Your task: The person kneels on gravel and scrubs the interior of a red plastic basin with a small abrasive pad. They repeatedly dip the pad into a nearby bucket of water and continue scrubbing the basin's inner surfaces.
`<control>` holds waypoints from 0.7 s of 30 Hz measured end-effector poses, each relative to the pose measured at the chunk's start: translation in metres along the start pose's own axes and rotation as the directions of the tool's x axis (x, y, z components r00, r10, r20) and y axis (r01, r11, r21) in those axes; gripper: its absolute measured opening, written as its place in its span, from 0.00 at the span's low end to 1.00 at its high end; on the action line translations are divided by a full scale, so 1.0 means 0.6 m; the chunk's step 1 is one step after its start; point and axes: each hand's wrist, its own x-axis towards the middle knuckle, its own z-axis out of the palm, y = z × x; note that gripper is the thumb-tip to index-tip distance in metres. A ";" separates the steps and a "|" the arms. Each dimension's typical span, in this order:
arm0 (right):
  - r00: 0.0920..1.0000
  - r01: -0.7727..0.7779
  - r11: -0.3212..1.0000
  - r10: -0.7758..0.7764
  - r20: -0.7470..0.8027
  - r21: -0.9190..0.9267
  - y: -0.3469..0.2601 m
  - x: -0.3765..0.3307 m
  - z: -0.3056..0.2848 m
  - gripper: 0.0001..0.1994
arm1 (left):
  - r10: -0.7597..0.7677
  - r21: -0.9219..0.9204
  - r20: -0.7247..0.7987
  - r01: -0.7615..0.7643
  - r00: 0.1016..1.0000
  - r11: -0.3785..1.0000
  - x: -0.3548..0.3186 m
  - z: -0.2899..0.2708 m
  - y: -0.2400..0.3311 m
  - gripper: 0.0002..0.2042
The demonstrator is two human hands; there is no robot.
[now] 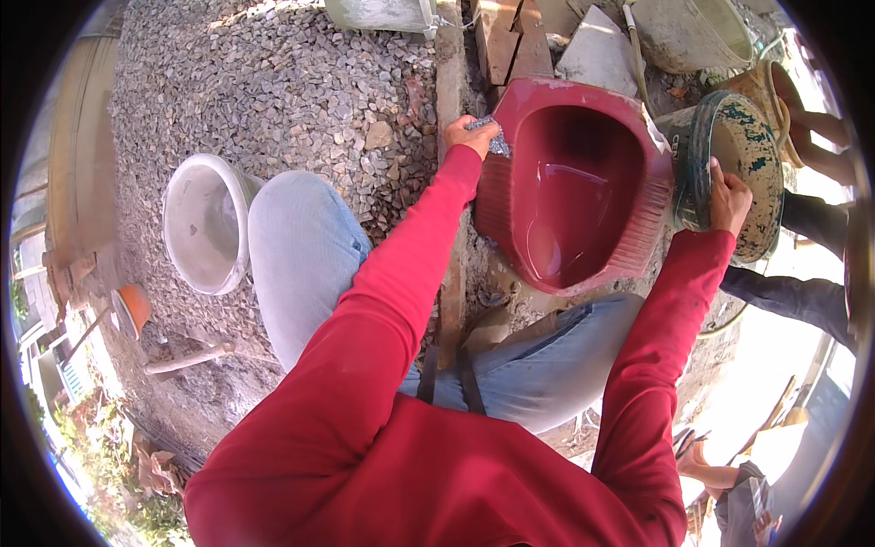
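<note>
A dark red squat toilet pan point(597, 128) lies in front of me, its bowl wet inside with a little water at the near end. At the pan's left edge, my left hand point(468, 137) is closed on a grey, glittery scrubbing pad point(498, 139). My right hand point(728, 198) grips the rim of a worn green bucket point(685, 178) just right of the pan. The bucket tilts toward the right, and its pale inner side has flaking green patches. Some of the right fingers are hidden by the rim.
Gravel point(273, 91) spreads on the left, with a white bucket point(202, 223) beside my knee and a wooden handle point(190, 358) nearby. Bricks point(515, 41), a pale slab point(597, 55) and a large tub point(688, 36) lie beyond the pan. Other people's legs point(807, 219) stand close on the right.
</note>
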 end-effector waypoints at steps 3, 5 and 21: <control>0.999 -0.049 0.992 0.048 0.011 0.115 0.003 0.004 -0.003 0.27 | 0.010 0.065 -0.092 -0.004 0.996 0.998 -0.004 0.019 0.067 0.24; 0.997 -0.074 0.992 0.069 0.045 0.102 0.014 -0.011 -0.004 0.26 | 0.009 0.063 -0.154 0.001 0.988 0.998 -0.047 0.023 0.104 0.26; 0.998 -0.041 0.992 0.036 0.049 0.117 0.022 0.010 0.001 0.28 | 0.043 -0.037 -0.160 -0.049 0.986 0.998 -0.034 0.021 0.089 0.11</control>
